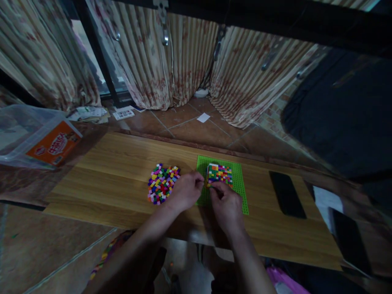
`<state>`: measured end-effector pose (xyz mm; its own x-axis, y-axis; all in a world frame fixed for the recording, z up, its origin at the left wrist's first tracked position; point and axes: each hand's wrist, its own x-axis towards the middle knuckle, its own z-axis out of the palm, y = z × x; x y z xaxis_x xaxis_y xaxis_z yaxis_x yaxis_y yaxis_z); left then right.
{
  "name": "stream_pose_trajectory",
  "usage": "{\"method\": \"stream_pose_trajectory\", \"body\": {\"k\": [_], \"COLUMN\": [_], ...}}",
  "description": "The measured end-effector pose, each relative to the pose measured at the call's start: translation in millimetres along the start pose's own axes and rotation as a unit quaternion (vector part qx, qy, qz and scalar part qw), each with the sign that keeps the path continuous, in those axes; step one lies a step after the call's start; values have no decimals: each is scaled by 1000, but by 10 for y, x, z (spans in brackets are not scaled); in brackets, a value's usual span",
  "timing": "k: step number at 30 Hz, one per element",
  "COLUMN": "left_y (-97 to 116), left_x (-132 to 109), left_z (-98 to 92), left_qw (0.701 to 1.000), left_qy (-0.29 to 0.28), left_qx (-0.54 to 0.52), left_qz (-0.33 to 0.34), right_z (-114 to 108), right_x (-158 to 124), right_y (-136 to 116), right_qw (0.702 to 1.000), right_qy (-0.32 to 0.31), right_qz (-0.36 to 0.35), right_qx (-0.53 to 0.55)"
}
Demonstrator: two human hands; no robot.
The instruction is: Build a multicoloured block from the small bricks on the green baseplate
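A green studded baseplate (243,192) lies on the wooden board, bearing a block of many-coloured toy bricks (221,173). My right hand (226,202) is at the near left corner of that block, its thumb and fingers pinched together; a small brick seems to be between the fingertips, too small to make out. Just left of the block is my left hand (188,188), fingers curled and closed near the plate's left edge; what they hold, if anything, is hidden. Beside the left hand lies a heap of loose small bricks (161,183), partly covered by it.
The wooden board (116,175) spans the view. A black phone-like slab (287,194) lies on its right, with another dark slab (350,241) beyond the end. At left stands a clear plastic box (36,118) with an orange label. Curtains (190,57) hang behind; papers (124,113) lie at the back.
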<state>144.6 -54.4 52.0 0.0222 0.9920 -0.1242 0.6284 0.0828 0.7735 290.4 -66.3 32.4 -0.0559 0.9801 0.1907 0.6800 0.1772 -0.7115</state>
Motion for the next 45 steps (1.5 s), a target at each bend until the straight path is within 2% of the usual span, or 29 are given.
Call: {"method": "stream_pose_trajectory", "body": {"k": [7, 18, 26, 32, 45], "left_y": [58, 77, 52, 37, 59], "left_x": [-19, -58, -87, -97, -129], "left_z": [54, 105, 162, 185, 174], "left_qw": [998, 995, 985, 981, 975], "left_qy": [-17, -39, -35, -37, -39], "left_qx": [55, 94, 167, 187, 209], "left_qz": [1, 0, 27, 46, 57], "right_z": [48, 99, 83, 103, 123], "right_x": [26, 58, 49, 34, 13], "right_y": [-30, -27, -35, -25, -16], "right_qw": [999, 999, 999, 999, 998], "right_qy": [22, 41, 40, 46, 66], "right_qz": [-1, 0, 9, -14, -3], "right_qx": [-49, -30, -13, 5, 5]}}
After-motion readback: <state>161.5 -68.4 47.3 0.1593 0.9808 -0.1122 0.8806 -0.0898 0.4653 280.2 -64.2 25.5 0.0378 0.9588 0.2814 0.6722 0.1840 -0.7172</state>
